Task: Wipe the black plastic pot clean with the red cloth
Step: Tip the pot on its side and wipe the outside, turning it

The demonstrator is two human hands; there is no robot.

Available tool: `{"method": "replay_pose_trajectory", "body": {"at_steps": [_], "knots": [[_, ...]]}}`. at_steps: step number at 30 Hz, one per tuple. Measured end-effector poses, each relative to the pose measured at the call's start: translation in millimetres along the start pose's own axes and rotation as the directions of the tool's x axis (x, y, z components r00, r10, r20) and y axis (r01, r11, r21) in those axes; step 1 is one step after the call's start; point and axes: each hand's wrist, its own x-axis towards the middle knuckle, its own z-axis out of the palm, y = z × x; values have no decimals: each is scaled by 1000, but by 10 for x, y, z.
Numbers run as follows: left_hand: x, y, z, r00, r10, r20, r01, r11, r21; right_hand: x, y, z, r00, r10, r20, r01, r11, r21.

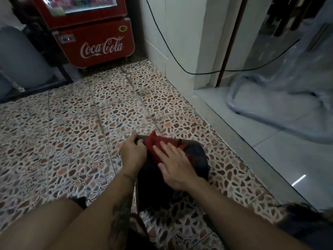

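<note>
The black plastic pot lies on its side on the patterned floor tiles, low in the middle of the view. My left hand grips its rim at the left end. A red cloth is spread over the pot's upper side. My right hand lies flat on the cloth with its fingers spread, pressing it against the pot. Much of the pot's near side is hidden behind my hands and forearms.
A red Coca-Cola cooler stands at the back left. A white wall corner with a black cable rises behind the pot. A raised grey-tiled step with clear plastic sheeting runs along the right.
</note>
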Motion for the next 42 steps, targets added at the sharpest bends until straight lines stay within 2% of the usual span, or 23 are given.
{"method": "replay_pose_trajectory", "body": {"at_steps": [2,5,7,10,12,14,15,18,20,23,25,28,35,37,40,42], "knots": [[75,-81,-27,998,-44,41,45,998,-34,-120,142,85,999,47,-13,-48,997,-66],[121,-89,-39,990,-43,137,56,994,-96,-171,457,89,965,262,-24,-263,963,-66],[75,-82,-29,983,-13,185,27,997,-73,-150,640,57,921,388,-43,-390,919,-60],[-136,-144,16,994,47,103,-48,999,4,-93,750,47,863,500,-70,-503,863,-34],[-237,-206,46,997,64,30,-63,998,-27,-52,719,45,843,534,-67,-537,843,-35],[-197,-254,64,998,65,16,-65,997,-44,-8,627,40,856,513,-66,-516,855,-48],[-152,-271,67,998,64,23,-63,997,-44,15,549,29,886,459,-65,-463,885,-49],[-69,-287,55,997,71,29,-69,996,-56,163,219,31,979,201,-28,-201,980,3],[-61,-305,49,996,80,31,-78,994,-72,312,40,53,999,54,-4,-53,998,32],[-37,-324,43,995,96,31,-93,992,-89,517,5,52,999,-34,34,32,997,67],[2,-322,48,996,78,37,-74,992,-102,630,93,34,999,-7,32,5,998,58],[17,-302,60,997,59,40,-53,990,-127,762,350,-34,985,175,5,-175,984,35],[192,-144,117,994,-68,91,81,985,-152,278,844,-112,875,482,-47,-484,874,-37],[278,-108,136,991,-81,103,94,988,-124,166,643,-63,887,459,-59,-461,887,-28],[423,-68,154,989,-97,109,102,994,-42,204,187,49,966,255,-50,-253,966,50],[496,-62,151,989,-106,106,107,994,-8,250,22,118,987,156,-39,-153,986,73]]}}
